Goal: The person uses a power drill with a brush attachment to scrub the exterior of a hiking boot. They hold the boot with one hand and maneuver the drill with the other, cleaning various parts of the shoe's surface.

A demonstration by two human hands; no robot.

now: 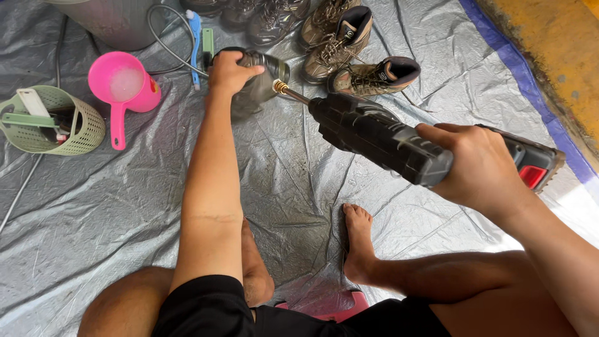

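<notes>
We are holding a shoe (256, 84) tight in our left hand (229, 70) and gripping the spray gun (399, 143) in our right hand (477, 168), aiming its tip at the shoe.

Basket (81, 134) left of scoop (125, 84); boots (349, 50) right, all on the tarp (125, 212).
</notes>
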